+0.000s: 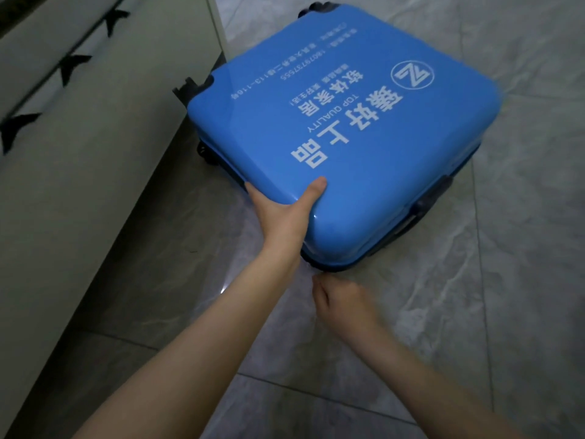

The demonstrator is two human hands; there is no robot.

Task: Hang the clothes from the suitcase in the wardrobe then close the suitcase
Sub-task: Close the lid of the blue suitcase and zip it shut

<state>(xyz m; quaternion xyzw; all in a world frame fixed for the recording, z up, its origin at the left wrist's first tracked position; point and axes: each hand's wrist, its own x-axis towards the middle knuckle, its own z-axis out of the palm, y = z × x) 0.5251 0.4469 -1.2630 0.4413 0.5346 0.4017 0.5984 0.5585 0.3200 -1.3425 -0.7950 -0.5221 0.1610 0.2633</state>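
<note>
Blue hard-shell suitcase (342, 128) lying flat on the grey marbled floor tiles (493, 280), lid down over the base, white lettering upside-down to the wearer, just beside a pale wardrobe front (95, 172) with black star-shaped handles (72, 68). No clothes in view, so hanging judged finished and closing underway.

Left hand (281, 213) clamped on the near-left edge of the lid: thumb on top, fingers wrapped under and out of sight. Right hand (343, 299) low at the near corner, fingers curled toward the dark zip seam (319, 264); blurred, so cannot tell whether a zip pull is pinched or nothing held.

To do the step well:
- Keep the lid pressed square onto the base with the left hand so both seam halves meet.
- Find the zip pull at the near corner and draw it steadily along the seam.
- Slow down round each rounded corner, where binding is most likely.
- Shift the pressing hand along ahead of the slider.
- Check for lining caught in the seam before pulling harder.
</note>
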